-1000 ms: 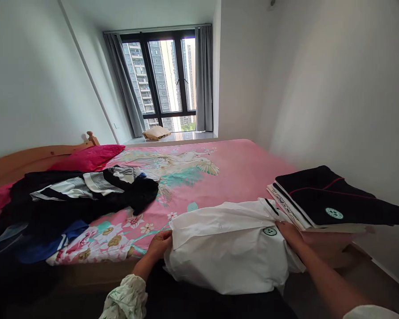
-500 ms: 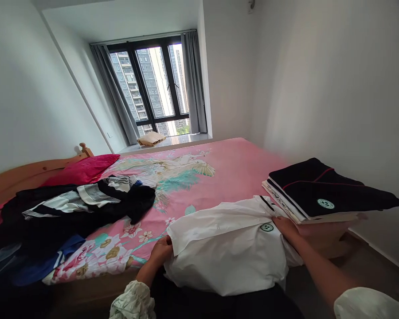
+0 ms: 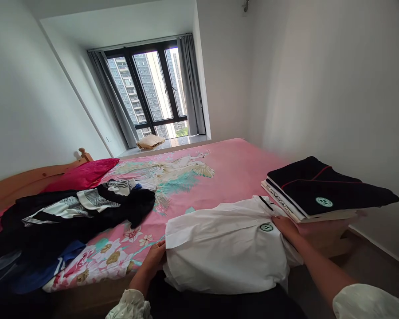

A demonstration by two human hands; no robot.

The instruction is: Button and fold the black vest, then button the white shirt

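Note:
A white shirt (image 3: 219, 248) with a round green badge and a dark stripe lies over the near edge of the bed. My left hand (image 3: 158, 254) is closed on the shirt's left edge, its fingertips partly behind the cloth. At the other end, my right hand (image 3: 286, 228) grips the shirt beside the badge, close to the dark stripe; some of its fingers are hidden by fabric. Just right of that hand sits a stack of folded clothes (image 3: 319, 190), topped by a black garment with red piping and a similar round badge.
A pink flowered sheet (image 3: 232, 164) covers the bed. Black, striped and blue clothes (image 3: 69, 212) are heaped at the left, near a red pillow (image 3: 89, 173) and the wooden headboard (image 3: 26, 173). A beige folded item (image 3: 150, 141) rests on the window sill.
The shirt's left part now lies flatter, with its upper fold line gone. My left hand has shifted slightly left and down with the edge; my right hand stays almost in place.

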